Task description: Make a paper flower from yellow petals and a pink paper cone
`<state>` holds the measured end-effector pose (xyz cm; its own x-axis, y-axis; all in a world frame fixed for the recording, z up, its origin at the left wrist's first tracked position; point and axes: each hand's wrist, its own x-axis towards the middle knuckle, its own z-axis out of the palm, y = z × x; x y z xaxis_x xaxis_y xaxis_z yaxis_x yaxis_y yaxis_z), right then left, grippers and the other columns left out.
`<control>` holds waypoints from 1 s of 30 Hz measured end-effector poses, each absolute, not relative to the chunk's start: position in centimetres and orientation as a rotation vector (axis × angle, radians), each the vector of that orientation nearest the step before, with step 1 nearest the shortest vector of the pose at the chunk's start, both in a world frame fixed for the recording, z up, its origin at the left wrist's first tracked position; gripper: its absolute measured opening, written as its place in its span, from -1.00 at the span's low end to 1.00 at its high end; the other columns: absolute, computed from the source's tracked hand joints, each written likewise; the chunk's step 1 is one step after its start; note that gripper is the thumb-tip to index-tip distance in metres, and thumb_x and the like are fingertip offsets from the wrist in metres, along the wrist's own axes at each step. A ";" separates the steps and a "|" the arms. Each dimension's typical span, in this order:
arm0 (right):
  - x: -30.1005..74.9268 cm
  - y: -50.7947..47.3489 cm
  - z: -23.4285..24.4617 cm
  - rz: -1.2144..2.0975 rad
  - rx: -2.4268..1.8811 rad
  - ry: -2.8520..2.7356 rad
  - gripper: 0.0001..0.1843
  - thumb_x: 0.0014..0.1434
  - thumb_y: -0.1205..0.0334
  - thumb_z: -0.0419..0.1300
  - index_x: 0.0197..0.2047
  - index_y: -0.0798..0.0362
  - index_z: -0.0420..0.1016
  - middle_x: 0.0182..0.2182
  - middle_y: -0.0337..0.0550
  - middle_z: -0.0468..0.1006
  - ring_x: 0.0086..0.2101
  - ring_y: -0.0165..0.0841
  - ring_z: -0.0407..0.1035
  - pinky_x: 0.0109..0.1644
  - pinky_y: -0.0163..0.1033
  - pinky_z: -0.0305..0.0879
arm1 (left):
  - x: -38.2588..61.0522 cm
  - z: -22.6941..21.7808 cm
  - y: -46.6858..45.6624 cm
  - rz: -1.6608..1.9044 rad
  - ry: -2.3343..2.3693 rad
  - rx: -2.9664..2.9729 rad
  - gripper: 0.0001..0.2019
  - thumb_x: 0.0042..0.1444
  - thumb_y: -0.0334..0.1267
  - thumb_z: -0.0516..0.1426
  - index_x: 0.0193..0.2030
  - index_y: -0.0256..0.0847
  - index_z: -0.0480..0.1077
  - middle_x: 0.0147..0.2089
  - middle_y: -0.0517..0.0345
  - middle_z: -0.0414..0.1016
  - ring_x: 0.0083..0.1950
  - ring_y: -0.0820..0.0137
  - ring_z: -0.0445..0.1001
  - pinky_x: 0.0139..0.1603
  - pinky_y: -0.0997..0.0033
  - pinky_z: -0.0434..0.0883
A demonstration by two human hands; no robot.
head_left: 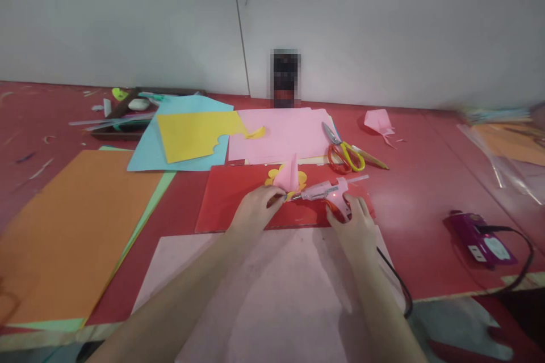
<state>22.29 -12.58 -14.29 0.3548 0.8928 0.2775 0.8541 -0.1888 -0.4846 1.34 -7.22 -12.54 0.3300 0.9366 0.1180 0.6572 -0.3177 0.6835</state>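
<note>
Over a red board [221, 193] lies a paper flower with yellow scalloped petals [302, 177] and a folded pink paper piece [288, 174] standing up from it. My left hand [256, 208] pinches the flower's near edge, the exact spot hidden by the fingers. A pale pink hot glue gun [339, 195], its small red light lit, lies on its side with the nozzle pointing left at the flower's lower edge. My right hand [356, 226] curls around the gun's handle. Whether the nozzle tip touches the paper, I cannot tell.
Behind the board are scissors [351, 157], a pencil-like stick [370, 157], pink sheets [281, 133] and a cut yellow sheet [191, 136] on blue paper [145, 153]. Orange paper [72, 227] lies left. A purple power box [483, 238] with a black cord sits right.
</note>
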 end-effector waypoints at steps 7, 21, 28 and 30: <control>22.6 -12.6 -14.7 0.145 -1.979 -1.546 -0.63 0.05 0.02 0.08 -0.11 0.04 0.33 -0.23 -0.12 0.41 -0.37 -0.35 0.33 -0.37 -0.29 0.24 | 1.4 -12.5 -7.1 0.695 1.405 2.066 -0.88 0.07 -0.34 0.06 -0.29 -0.13 0.40 -0.30 0.23 0.53 -0.31 0.42 0.48 -0.31 0.42 0.39; 22.8 -12.7 -14.6 0.062 -2.008 -1.535 -0.65 0.02 0.04 0.12 -0.14 0.03 0.36 -0.25 -0.14 0.43 -0.42 -0.38 0.33 -0.42 -0.31 0.22 | 1.5 -12.2 -7.3 0.577 1.443 2.101 -0.87 0.11 -0.30 0.03 -0.29 -0.12 0.41 -0.28 0.22 0.49 -0.27 0.42 0.44 -0.29 0.42 0.36; 23.1 -12.6 -14.9 -0.042 -1.951 -1.538 -0.67 0.01 0.05 0.15 -0.17 0.03 0.36 -0.28 -0.13 0.43 -0.41 -0.35 0.33 -0.39 -0.30 0.23 | 1.6 -12.2 -7.4 0.586 1.407 2.138 -0.86 0.11 -0.24 0.05 -0.25 -0.09 0.42 -0.23 0.22 0.50 -0.21 0.40 0.44 -0.21 0.42 0.35; 23.2 -12.6 -15.0 -0.060 -1.947 -1.530 -0.67 0.01 0.05 0.15 -0.17 0.03 0.36 -0.28 -0.13 0.44 -0.39 -0.34 0.33 -0.37 -0.28 0.23 | 1.6 -12.2 -7.4 0.594 1.404 2.137 -0.86 0.12 -0.22 0.05 -0.26 -0.08 0.43 -0.24 0.23 0.50 -0.22 0.41 0.44 -0.23 0.41 0.36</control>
<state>23.17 -12.59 -15.05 0.3173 0.8528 0.4149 0.8825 -0.1054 -0.4583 1.56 -7.36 -12.23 0.3692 0.9259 0.0798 0.7025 -0.3343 0.6283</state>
